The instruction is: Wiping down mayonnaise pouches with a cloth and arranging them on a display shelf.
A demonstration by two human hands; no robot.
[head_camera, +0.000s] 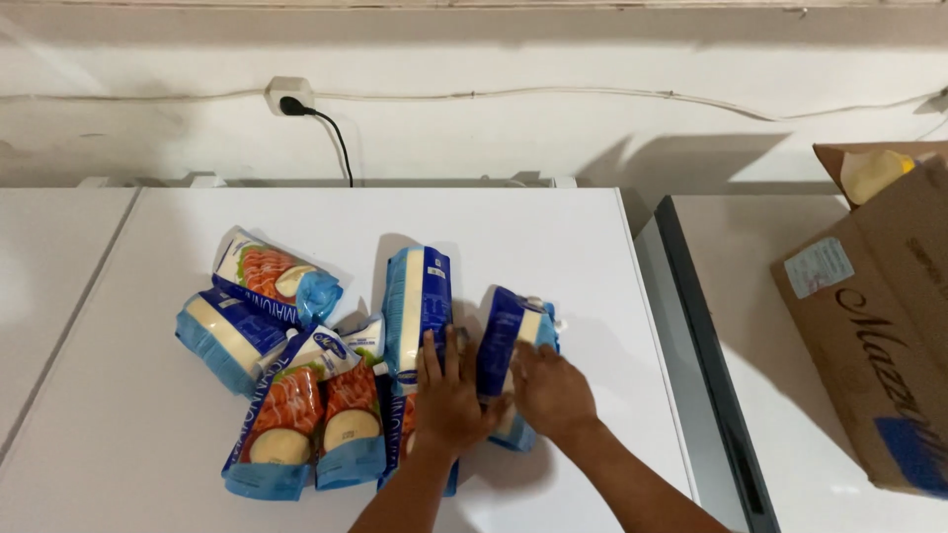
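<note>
A white table [553, 247] is seen from above, with a cluster of blue pouches spread at its centre. The left hand [446, 395] is laid flat, fingers spread wide, on the tall blue pouch [418, 306] at twelve o'clock from it; nothing is gripped. The right hand [549, 393] is pressed against the side pouch [506, 341] at eleven o'clock from it, fingers loosely curled on its lower end. More pouches [296, 415] are lying at nine o'clock of the hands. A cardboard box [879, 326] is standing at three o'clock, well apart.
</note>
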